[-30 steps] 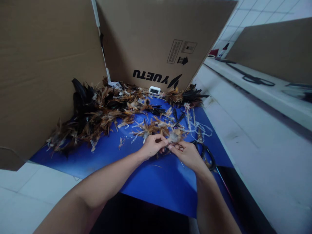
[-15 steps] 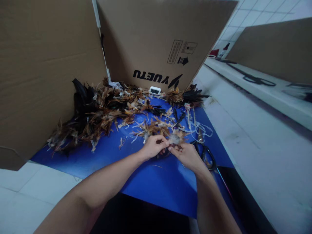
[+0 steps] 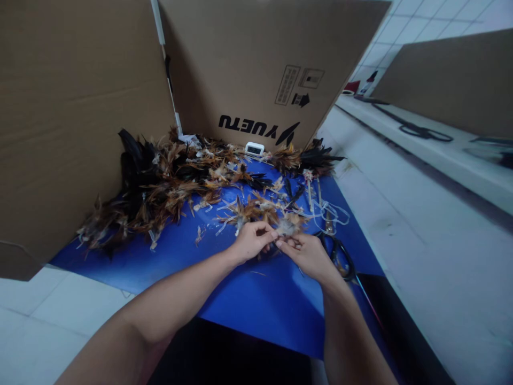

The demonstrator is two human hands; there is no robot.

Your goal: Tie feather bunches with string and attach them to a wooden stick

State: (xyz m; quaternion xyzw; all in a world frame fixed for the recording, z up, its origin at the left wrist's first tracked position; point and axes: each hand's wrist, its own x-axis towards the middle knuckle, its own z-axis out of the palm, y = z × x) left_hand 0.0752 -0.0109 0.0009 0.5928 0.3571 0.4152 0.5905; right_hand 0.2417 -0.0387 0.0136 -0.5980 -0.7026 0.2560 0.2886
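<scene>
My left hand and my right hand meet over a blue sheet, fingertips pinched together on a small tuft of brown and pale feathers. The tuft sits between both hands, partly hidden by my fingers. A large heap of brown, orange and black feathers lies farther back and to the left. Black-handled scissors rest on the sheet just right of my right hand, beside loose white string.
Tall cardboard panels wall off the left and back; the back one bears printed lettering. A small white device stands at its foot. White tiled surface extends right, with another cardboard sheet and a black cable.
</scene>
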